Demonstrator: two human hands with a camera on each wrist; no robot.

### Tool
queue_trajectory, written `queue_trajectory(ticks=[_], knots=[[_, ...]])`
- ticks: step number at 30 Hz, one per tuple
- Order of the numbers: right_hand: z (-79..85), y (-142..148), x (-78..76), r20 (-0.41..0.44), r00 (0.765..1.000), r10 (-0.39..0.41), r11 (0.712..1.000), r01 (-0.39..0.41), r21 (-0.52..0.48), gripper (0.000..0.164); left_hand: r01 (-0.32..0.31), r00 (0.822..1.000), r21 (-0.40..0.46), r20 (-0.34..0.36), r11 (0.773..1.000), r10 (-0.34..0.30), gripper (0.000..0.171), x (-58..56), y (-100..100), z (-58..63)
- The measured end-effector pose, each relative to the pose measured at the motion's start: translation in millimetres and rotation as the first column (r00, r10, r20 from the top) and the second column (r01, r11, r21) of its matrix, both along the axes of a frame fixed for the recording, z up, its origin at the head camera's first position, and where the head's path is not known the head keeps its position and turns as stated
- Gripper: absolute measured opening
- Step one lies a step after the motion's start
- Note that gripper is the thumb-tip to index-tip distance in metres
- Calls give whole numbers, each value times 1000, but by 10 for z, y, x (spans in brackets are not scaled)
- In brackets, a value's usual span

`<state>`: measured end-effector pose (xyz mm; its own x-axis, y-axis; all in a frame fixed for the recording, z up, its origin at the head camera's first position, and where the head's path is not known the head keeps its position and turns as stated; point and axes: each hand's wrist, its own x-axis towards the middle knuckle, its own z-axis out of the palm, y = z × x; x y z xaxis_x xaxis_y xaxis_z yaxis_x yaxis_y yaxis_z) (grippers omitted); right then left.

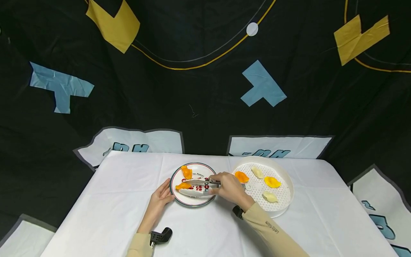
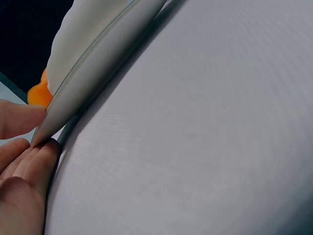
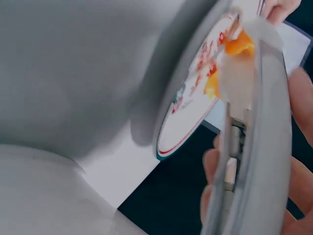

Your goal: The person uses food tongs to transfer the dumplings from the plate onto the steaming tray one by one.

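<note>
My left hand (image 1: 162, 195) pinches the left rim of a round white plate (image 1: 196, 203) with red lettering; in the left wrist view the thumb lies above the rim and the fingers below. In my right hand (image 1: 229, 187) is a pair of metal tongs (image 1: 192, 193), reaching leftward over the plate. Their tips are at an orange dumpling-shaped piece (image 1: 182, 186) near the plate's left side; whether they squeeze it I cannot tell. Another orange dumpling-shaped piece (image 1: 186, 172) lies on the plate's upper left part.
Right of the plate stands a round white steamer tray (image 1: 257, 186) with a perforated base. On it sit an orange piece (image 1: 241, 177), a yellow piece (image 1: 272, 182) and two pale pieces (image 1: 270, 196). A white cloth (image 1: 122, 203) covers the table, with a black curtain (image 1: 205, 107) behind.
</note>
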<state>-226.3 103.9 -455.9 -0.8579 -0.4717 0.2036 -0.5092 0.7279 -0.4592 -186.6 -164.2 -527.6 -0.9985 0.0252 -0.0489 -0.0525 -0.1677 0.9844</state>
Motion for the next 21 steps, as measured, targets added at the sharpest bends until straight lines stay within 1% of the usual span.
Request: queue_trajectory(ticks=[7,13,16,18,21], knots=[[-10,70,62,-84,996,-13,999,10,-37,42,-1,1000,10,5,1000,1,70,-14,6,-1],[42,159,97,-103,994,-33,996,25,-81,41,-2,1000,-3,9,1000,2,71,-7,-10,-15],[62,212,102,-141,990,-32,996,19,-88,40,-5,1000,-2,9,1000,5,71,-9,-13,-27],[80,252,108,-167,986,-29,995,13,-96,39,-7,1000,4,-1,1000,7,71,-7,-9,-33],[115,328,130,-207,978,-40,994,18,-109,38,-2,999,7,-34,1000,3,70,4,-1,-35]])
